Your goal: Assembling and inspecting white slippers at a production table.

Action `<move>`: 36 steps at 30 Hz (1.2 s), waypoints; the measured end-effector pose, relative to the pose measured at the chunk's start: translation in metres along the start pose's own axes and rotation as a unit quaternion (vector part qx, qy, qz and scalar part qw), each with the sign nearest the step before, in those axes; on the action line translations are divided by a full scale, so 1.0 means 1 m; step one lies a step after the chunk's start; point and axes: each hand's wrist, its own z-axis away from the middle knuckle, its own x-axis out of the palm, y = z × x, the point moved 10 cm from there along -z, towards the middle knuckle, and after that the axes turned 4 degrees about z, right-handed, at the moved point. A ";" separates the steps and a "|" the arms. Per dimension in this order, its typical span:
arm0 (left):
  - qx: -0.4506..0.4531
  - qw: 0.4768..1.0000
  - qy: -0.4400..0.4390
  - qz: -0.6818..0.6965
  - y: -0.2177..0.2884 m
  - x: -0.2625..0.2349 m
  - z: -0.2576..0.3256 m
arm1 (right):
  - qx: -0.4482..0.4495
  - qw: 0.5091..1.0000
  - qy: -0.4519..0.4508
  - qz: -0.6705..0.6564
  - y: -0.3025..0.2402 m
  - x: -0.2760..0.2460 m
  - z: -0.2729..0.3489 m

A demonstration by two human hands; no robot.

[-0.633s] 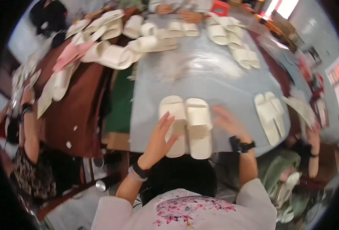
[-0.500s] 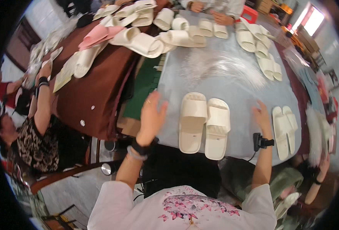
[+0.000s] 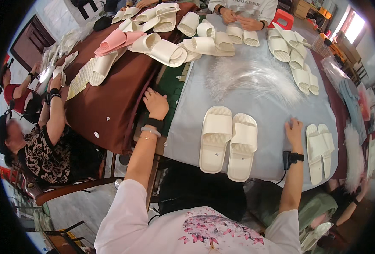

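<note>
Two white slippers point(image 3: 216, 146) lie side by side on the grey cloth in front of me, toes pointing away. My left hand point(image 3: 155, 104) is left of them, over the green strip beside the brown cloth's edge. Its fingers are loosely bent and apart, with nothing visible in them. On the grey cloth to the right, my right hand point(image 3: 294, 129) has its fingers lightly curled and spaced, also with nothing visible in them. It lies between the front slippers and another white pair point(image 3: 319, 150), touching neither. A fanned heap of clear, shiny plastic point(image 3: 251, 78) spreads beyond the slippers.
Several white slippers point(image 3: 164, 50) and pink slippers point(image 3: 113, 41) cover the far side. More white slippers point(image 3: 289, 44) stand at far right. A co-worker's hands point(image 3: 240, 20) are across the table; another person point(image 3: 39, 148) sits left with raised arms beside the brown cloth point(image 3: 96, 108).
My left hand has moved left and slightly up, from beside the front slippers to the green strip. My right hand's fingers have curled in a little. The whole view has shifted slightly.
</note>
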 end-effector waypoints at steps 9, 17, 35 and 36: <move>0.021 0.996 -0.036 0.081 -0.008 -0.002 0.012 | -0.028 1.000 0.009 0.006 -0.009 -0.006 0.001; 0.074 0.987 -0.012 0.141 0.016 -0.027 0.023 | -0.023 0.999 0.022 0.022 0.006 -0.004 -0.005; 0.046 0.998 0.031 -0.014 -0.010 -0.001 0.014 | 0.021 0.997 0.061 -0.030 -0.008 -0.017 -0.001; 0.059 0.998 0.024 0.018 -0.008 -0.005 0.016 | 0.020 0.997 0.068 -0.024 -0.004 -0.019 -0.001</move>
